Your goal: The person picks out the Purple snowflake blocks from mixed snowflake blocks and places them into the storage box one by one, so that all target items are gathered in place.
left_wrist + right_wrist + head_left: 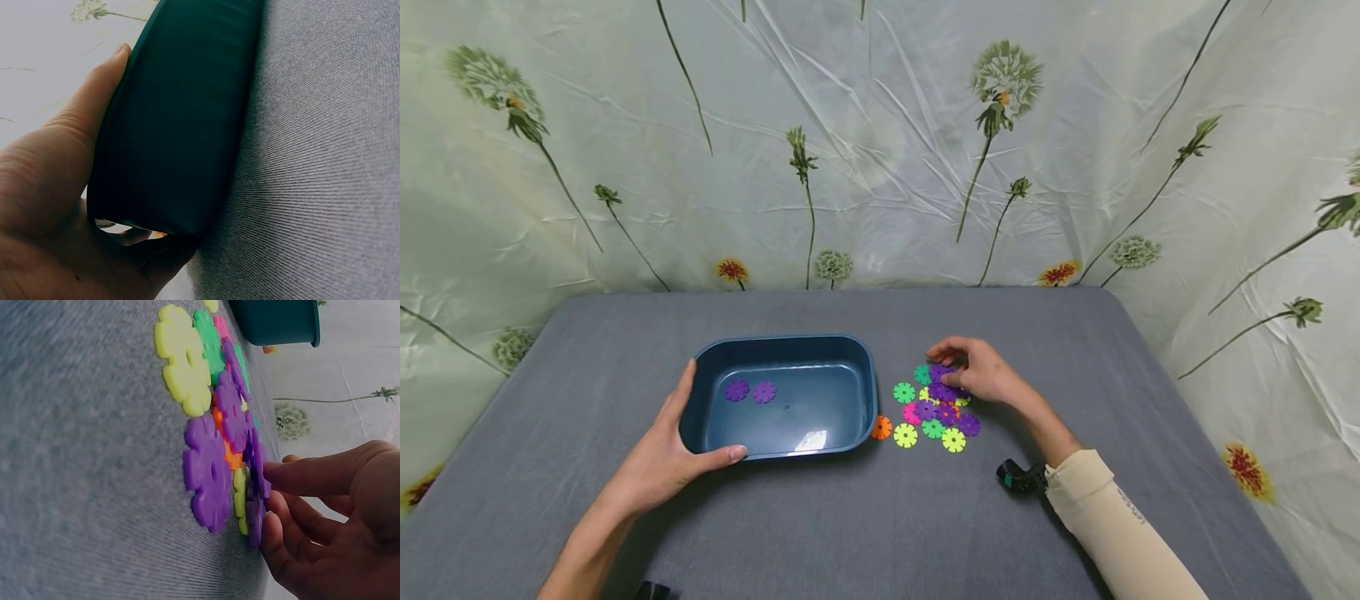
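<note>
A dark blue plastic basin (pixel 831 396) stands on the table, with two purple notched discs (pixel 764 392) lying inside at the left. My left hand (pixel 658 458) grips the basin's left end, thumb over the near rim; in the left wrist view, fingers curl under its outer wall. To the right of the basin lies a loose pile of notched plastic discs in purple, green, yellow, orange and pink. At the pile's far right side, my right hand (pixel 981 372) pinches a purple disc (pixel 260 465) between thumb and fingers. The fingers partly hide the discs beneath.
Grey cloth covers the table (pixel 820 533). An orange disc (pixel 882 427) lies right against the basin's right side. A black wrist strap (pixel 1021 477) is by my right forearm. Behind the table hangs a floral curtain (pixel 880 167).
</note>
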